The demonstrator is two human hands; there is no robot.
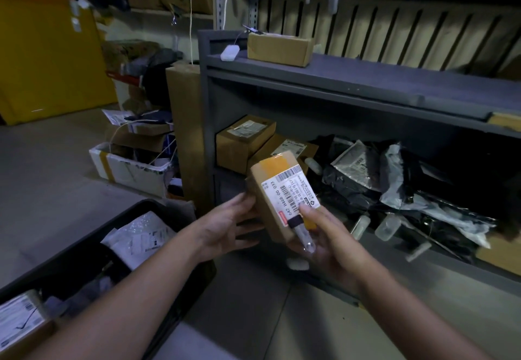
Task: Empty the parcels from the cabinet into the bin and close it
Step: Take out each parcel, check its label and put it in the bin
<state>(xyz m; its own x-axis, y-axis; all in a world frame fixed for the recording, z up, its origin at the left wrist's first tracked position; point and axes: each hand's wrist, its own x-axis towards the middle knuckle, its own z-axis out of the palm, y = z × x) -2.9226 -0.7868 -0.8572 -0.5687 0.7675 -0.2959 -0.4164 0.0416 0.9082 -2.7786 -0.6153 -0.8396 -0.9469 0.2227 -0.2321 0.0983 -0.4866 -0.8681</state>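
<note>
Bin, lower left, open, parcels inside. Box held over open floor between bin and cabinet: left hand gripping its left side, right hand pinching label end and clear tag. Cabinet front open; lower shelf: boxes at left edge, bags middle to right.

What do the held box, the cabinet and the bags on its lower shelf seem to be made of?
Box: brown cardboard, matte, with folded edges, glossy yellow tape and a white paper label.
Cabinet: probably painted metal, dull grey, judging by its thin flat panels.
Bags: thin plastic film, black and grey, crinkled, with a slight sheen.
</note>
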